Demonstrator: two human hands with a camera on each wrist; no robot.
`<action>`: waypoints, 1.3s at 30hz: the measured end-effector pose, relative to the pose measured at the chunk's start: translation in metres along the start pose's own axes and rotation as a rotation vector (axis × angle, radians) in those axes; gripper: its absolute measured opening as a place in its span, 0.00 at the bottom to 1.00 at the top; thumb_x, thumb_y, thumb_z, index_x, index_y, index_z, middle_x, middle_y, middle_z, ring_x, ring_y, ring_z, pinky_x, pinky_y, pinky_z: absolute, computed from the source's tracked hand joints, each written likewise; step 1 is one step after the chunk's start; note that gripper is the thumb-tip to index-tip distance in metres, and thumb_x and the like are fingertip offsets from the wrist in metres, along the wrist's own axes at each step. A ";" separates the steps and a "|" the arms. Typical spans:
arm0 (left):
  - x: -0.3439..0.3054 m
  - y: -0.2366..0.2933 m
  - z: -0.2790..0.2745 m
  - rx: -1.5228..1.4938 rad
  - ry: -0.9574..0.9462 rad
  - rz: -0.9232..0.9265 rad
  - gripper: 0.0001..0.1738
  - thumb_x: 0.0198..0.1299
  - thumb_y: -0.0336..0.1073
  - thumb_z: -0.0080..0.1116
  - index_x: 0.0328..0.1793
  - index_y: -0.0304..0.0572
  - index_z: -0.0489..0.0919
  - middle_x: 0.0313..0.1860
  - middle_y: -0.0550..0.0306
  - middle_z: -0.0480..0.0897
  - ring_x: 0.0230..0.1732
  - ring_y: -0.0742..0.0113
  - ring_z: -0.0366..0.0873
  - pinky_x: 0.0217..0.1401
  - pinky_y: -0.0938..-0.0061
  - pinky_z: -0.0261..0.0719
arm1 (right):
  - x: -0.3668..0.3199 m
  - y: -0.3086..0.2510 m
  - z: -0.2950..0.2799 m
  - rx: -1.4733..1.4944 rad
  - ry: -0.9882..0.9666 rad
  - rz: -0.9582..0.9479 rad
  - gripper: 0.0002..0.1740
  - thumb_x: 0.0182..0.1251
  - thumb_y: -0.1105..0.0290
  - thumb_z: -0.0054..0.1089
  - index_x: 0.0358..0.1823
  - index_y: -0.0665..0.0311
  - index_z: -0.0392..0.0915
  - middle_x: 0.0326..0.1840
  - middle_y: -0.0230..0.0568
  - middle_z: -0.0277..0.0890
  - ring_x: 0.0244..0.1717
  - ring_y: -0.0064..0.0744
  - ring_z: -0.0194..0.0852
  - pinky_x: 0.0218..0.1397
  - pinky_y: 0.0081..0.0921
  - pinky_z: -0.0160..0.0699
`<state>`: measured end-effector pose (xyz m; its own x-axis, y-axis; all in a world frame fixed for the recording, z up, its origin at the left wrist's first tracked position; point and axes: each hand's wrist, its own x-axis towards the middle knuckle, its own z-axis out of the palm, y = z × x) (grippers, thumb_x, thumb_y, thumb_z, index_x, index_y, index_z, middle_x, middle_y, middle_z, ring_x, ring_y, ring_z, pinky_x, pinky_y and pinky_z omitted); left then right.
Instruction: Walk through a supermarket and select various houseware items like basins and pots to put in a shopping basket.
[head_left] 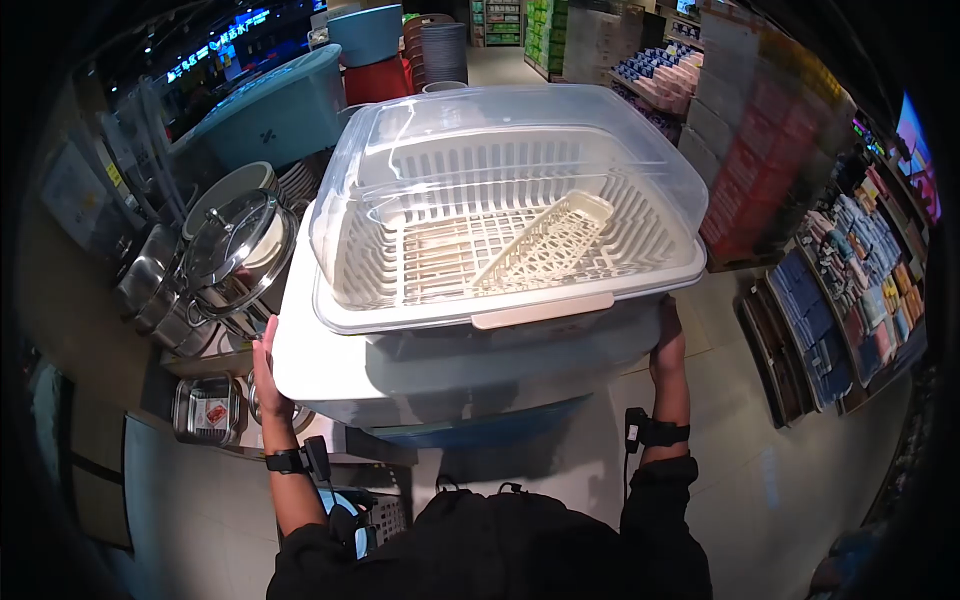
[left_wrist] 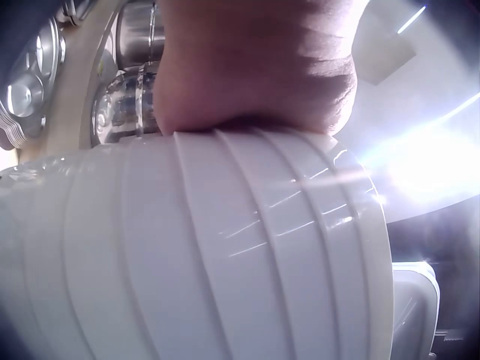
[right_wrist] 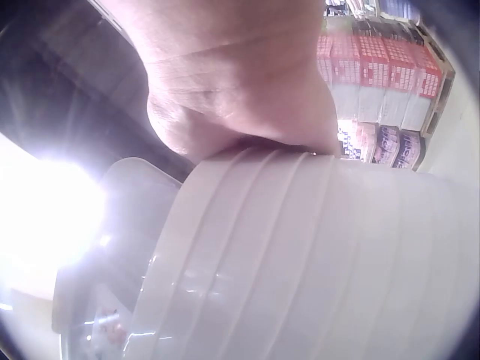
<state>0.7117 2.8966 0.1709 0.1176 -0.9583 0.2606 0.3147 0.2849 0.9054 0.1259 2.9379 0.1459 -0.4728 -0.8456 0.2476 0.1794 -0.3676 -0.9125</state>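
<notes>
Steel pots (head_left: pixel 262 290) stand near the left hand (head_left: pixel 268 382), its straight fingers against the white tubs (head_left: pixel 320 350). Upon these, between both hands, sits the lidded rack (head_left: pixel 350 262). The right hand (head_left: pixel 669 345) touches their other side, finger bend hidden; folded cloths (head_left: pixel 865 245) lie farther right.

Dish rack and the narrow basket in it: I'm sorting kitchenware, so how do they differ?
The dish rack is wide, the narrow basket slim. The dish rack's walls have straight slots, the narrow basket a lacy lattice. Both are pale openwork and sit under the clear lid.
</notes>
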 end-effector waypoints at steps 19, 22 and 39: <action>-0.006 -0.002 -0.002 0.083 -0.064 0.083 0.31 0.74 0.43 0.34 0.77 0.31 0.53 0.75 0.46 0.59 0.75 0.58 0.57 0.76 0.67 0.52 | -0.004 0.002 -0.003 -0.047 0.102 -0.005 0.30 0.77 0.55 0.43 0.71 0.69 0.60 0.67 0.39 0.66 0.66 0.33 0.64 0.69 0.30 0.61; 0.000 0.017 -0.006 0.555 0.041 0.109 0.32 0.74 0.46 0.34 0.76 0.31 0.55 0.76 0.46 0.59 0.76 0.57 0.55 0.77 0.66 0.50 | -0.001 -0.003 -0.006 -0.153 0.102 -0.020 0.31 0.78 0.54 0.41 0.73 0.69 0.57 0.71 0.41 0.62 0.70 0.35 0.60 0.72 0.31 0.56; 0.013 0.054 0.166 0.017 -0.223 0.294 0.43 0.73 0.61 0.27 0.80 0.33 0.38 0.79 0.47 0.50 0.79 0.59 0.48 0.79 0.67 0.44 | 0.007 -0.120 0.066 0.026 -0.239 -0.232 0.37 0.80 0.50 0.26 0.77 0.72 0.39 0.80 0.51 0.42 0.79 0.38 0.42 0.78 0.31 0.40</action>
<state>0.5736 2.8951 0.2786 -0.0085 -0.8176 0.5757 0.2823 0.5503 0.7858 0.1578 2.9509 0.2790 -0.2883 -0.8041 0.5199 0.1142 -0.5680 -0.8151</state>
